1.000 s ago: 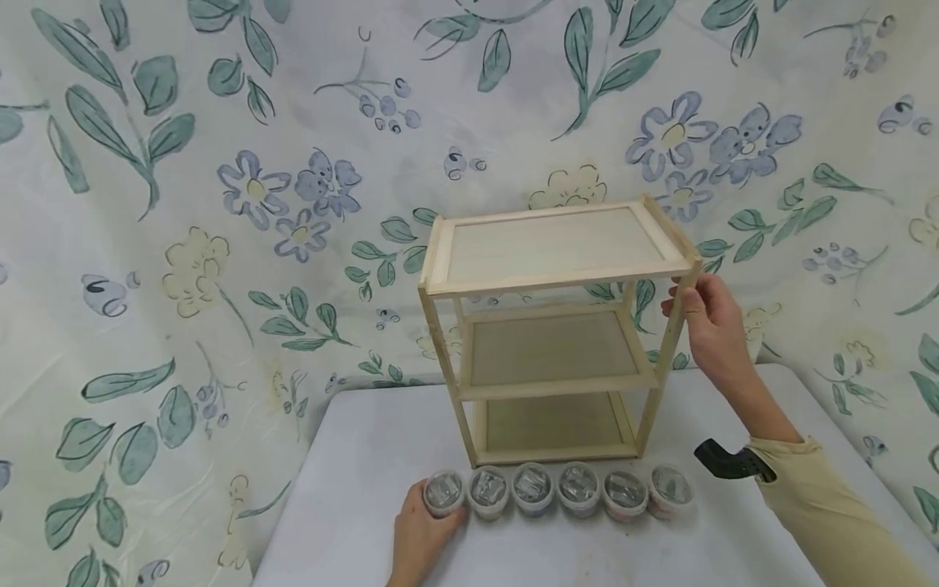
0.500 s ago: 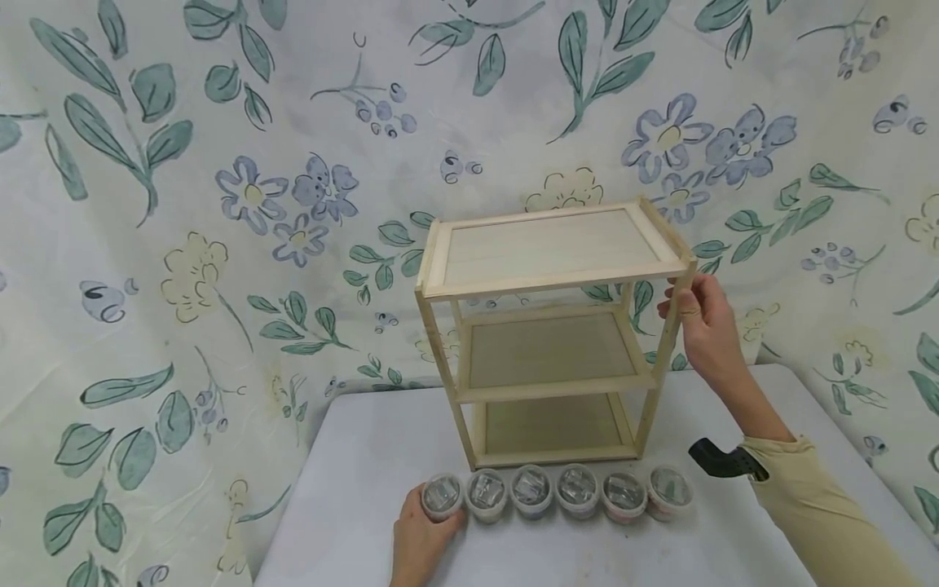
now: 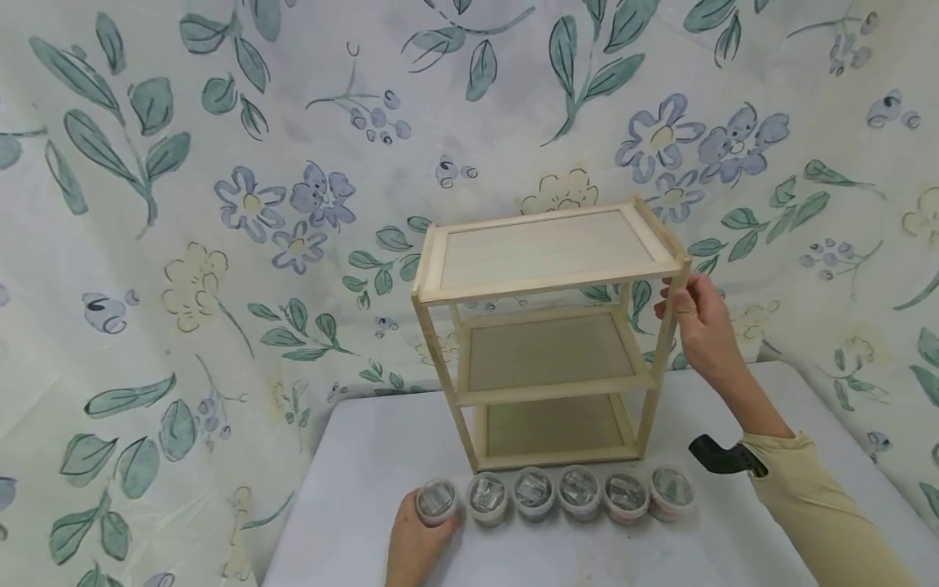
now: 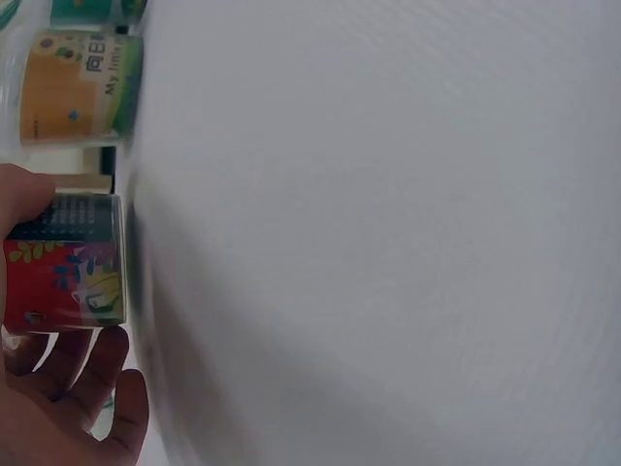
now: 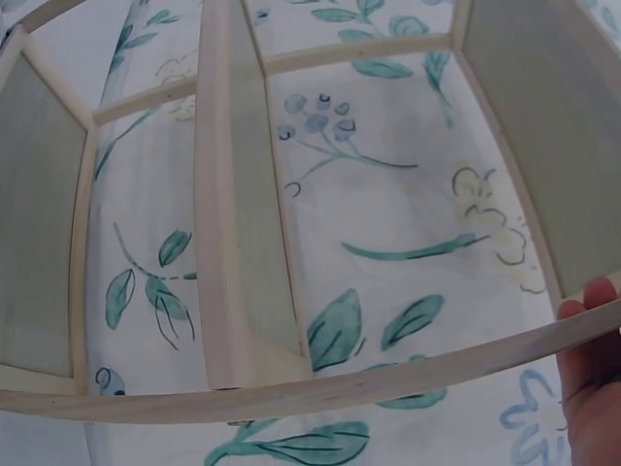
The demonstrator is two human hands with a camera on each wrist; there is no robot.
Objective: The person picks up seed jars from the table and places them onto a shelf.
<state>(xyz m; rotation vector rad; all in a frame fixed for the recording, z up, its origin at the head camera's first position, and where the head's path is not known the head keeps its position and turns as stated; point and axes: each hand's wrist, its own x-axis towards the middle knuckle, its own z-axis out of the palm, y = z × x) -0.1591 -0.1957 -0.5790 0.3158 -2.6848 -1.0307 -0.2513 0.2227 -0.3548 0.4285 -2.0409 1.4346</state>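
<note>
A three-tier wooden shelf rack [image 3: 553, 390] stands on the white table in the head view. My right hand [image 3: 706, 328] grips its right front post just below the top shelf; in the right wrist view, fingers [image 5: 590, 345] curl over the post. My left hand [image 3: 420, 538] holds a small round lidded tub [image 3: 438, 500], leftmost of a row before the rack. Seen from the left wrist, that tub [image 4: 68, 267] has a red and dark green printed label, with thumb and fingers around it. A white lidded tub [image 3: 487, 498] stands just right of it, apart.
Several more lidded tubs continue the row rightward, ending with one [image 3: 671, 492] near the rack's right foot. A patterned floral cloth [image 3: 293, 122] hangs behind the white table [image 3: 352, 456]. A black band [image 3: 722, 456] is on the right wrist.
My left hand has shifted slightly left with its tub, widening the gap to the neighbouring tub. My right hand keeps its grip on the post. The head view has shifted a little.
</note>
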